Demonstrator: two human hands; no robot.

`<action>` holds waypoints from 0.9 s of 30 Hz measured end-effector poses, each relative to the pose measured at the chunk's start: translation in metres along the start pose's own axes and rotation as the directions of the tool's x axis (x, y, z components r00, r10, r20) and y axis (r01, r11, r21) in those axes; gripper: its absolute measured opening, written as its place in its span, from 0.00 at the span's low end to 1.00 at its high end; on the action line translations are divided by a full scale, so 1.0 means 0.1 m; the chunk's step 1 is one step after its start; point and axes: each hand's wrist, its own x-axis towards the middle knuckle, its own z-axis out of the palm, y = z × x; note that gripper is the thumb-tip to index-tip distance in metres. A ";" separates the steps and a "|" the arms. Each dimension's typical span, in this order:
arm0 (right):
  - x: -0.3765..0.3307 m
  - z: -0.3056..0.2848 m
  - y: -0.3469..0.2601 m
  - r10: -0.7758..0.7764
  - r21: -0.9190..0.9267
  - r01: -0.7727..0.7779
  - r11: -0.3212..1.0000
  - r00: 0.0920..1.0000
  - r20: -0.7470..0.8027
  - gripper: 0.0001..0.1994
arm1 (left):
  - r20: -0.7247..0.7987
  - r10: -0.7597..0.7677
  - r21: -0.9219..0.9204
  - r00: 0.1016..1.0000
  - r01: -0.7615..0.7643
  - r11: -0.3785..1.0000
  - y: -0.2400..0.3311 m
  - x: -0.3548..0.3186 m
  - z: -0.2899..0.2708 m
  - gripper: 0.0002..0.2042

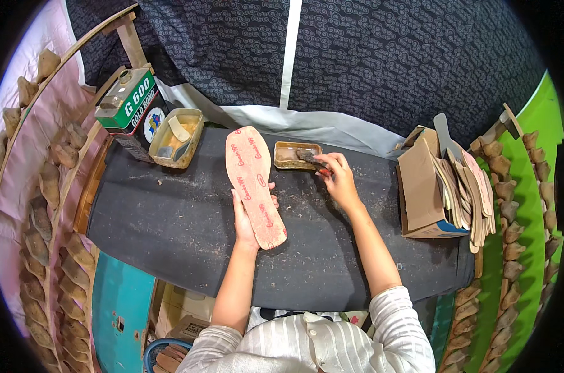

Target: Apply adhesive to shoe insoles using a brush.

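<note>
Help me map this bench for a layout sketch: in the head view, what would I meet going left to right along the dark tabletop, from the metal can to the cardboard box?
Green-and-black can → tub → pink sole-shaped piece → small shallow container → right hand → cardboard box.

"Where was there room?"

"Over the black-topped wide desk (164, 217), left of the flat pink sole (254, 183)."

"What obstructed?"

"The green-and-black metal can (132, 117) stood rear left, the brown cardboard box (421, 193) right."
</note>
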 end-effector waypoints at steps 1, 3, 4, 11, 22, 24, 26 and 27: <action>-0.02 -0.01 -0.01 -0.001 0.020 0.001 1.000 1.000 0.001 0.24 | 0.021 -0.015 -0.021 1.000 0.015 1.000 0.00 0.00 0.00 0.35; -0.06 -0.04 -0.04 0.026 0.030 -0.026 0.999 0.999 0.021 0.23 | 0.018 -0.013 -0.017 1.000 0.013 1.000 -0.02 0.01 0.01 0.35; -0.07 -0.05 -0.06 0.051 0.042 -0.053 0.998 0.998 0.047 0.24 | 0.010 -0.008 -0.013 1.000 0.008 1.000 -0.02 0.01 0.01 0.35; -0.23 -0.23 -0.47 -0.137 -0.277 0.087 0.957 0.976 -0.167 0.27 | 0.083 -0.004 0.075 0.997 -0.003 0.997 -0.05 0.00 0.02 0.35; -0.68 -0.13 -1.17 0.080 0.120 -0.072 0.990 0.995 -0.064 0.21 | 0.170 -0.043 0.119 0.985 0.023 0.993 -0.06 -0.18 0.20 0.33; -0.67 -0.09 -1.16 0.196 0.270 -0.186 0.945 0.981 -0.008 0.21 | 0.136 -0.056 0.127 0.989 0.039 0.991 -0.05 -0.29 0.20 0.33; -0.65 -0.04 -1.14 0.267 0.383 -0.267 0.884 0.962 0.053 0.20 | 0.087 -0.051 0.150 0.995 0.038 0.988 -0.04 -0.45 0.16 0.33; -0.65 0.00 -1.13 0.339 0.479 -0.352 0.804 0.933 0.117 0.20 | 0.079 -0.032 0.148 0.996 0.020 0.989 -0.04 -0.54 0.15 0.33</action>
